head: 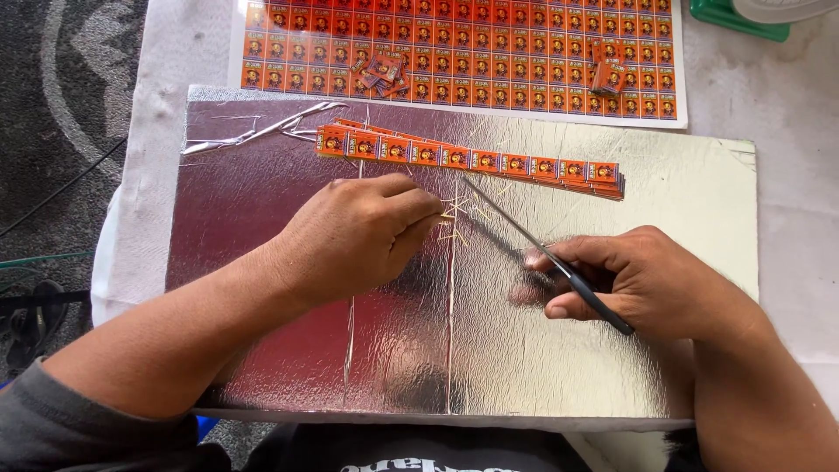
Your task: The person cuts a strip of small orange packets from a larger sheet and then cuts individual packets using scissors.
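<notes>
- While my left hand (363, 234) pinches thin pale slivers (454, 212) at mid-board, fingertips closed on them, my right hand (642, 281) grips scissors (533, 247), blades pointing at the slivers.
- Slivers look light, flimsy, easy to scatter; I judge a fingertip pinch close to the cut end is best.
- Scissors: stiff, sharp; held by the dark handles.
- Silver foil board (682, 201) beneath looks slick; loose bits could slide.
- Stacked strip of orange labels (472, 159) lies just beyond the hands, apart from them.
- Uncut label sheet (489, 44) further back, small cut piles (382, 72) on it.
- Foil offcuts (253, 133) at upper left; nothing blocks the blades.
</notes>
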